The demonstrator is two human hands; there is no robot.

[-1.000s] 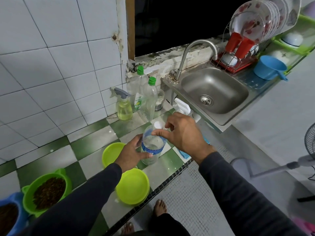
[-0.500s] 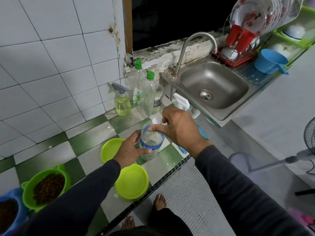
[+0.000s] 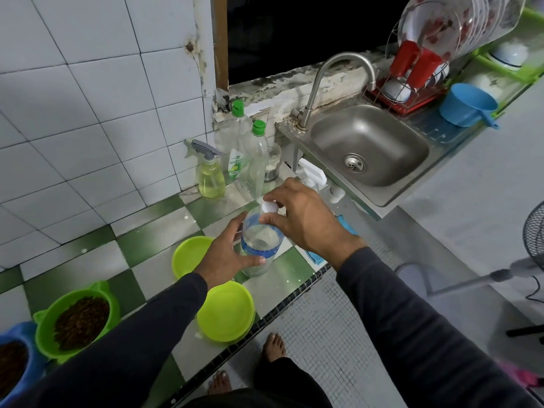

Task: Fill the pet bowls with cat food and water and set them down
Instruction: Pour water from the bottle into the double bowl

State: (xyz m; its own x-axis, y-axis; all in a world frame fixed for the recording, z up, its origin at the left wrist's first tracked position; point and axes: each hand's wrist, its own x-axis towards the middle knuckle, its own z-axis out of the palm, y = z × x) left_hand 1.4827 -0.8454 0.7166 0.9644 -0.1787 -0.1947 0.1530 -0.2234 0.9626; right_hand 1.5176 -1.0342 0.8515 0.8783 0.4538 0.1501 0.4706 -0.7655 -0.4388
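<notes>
The person stands at the tiled counter (image 3: pixel 147 278) with a clear water bottle (image 3: pixel 259 245) upright between both hands, near the counter's front edge. The left hand (image 3: pixel 226 254) wraps the bottle's body from its nine o'clock side, the fingers curled round the far side at the blue label and the thumb lying across the near side low down, so the bottle sits firmly in that grip. The right hand (image 3: pixel 303 219) comes in from three o'clock and arches over the top; its fingertips pinch the white cap (image 3: pixel 269 207) at the bottle's neck, thumb on the near side and forefinger above. Whether the cap is on the thread or off it I cannot tell.

At the bottle's nine o'clock, just behind the left wrist, is an empty lime-green bowl (image 3: pixel 191 254); a second lime-green bowl (image 3: pixel 226 312) sits at its six o'clock, at the counter's edge, partly under the left sleeve. Farther off at eight o'clock is a green eared bowl (image 3: pixel 78 322) full of brown kibble, and beyond it, at the picture's edge, a blue bowl (image 3: pixel 17 348) also holding kibble. At twelve o'clock against the wall stand a spray bottle (image 3: pixel 210 178) and two green-capped dish-soap bottles (image 3: pixel 250 154). The steel sink (image 3: pixel 371 142) lies at two o'clock.
</notes>
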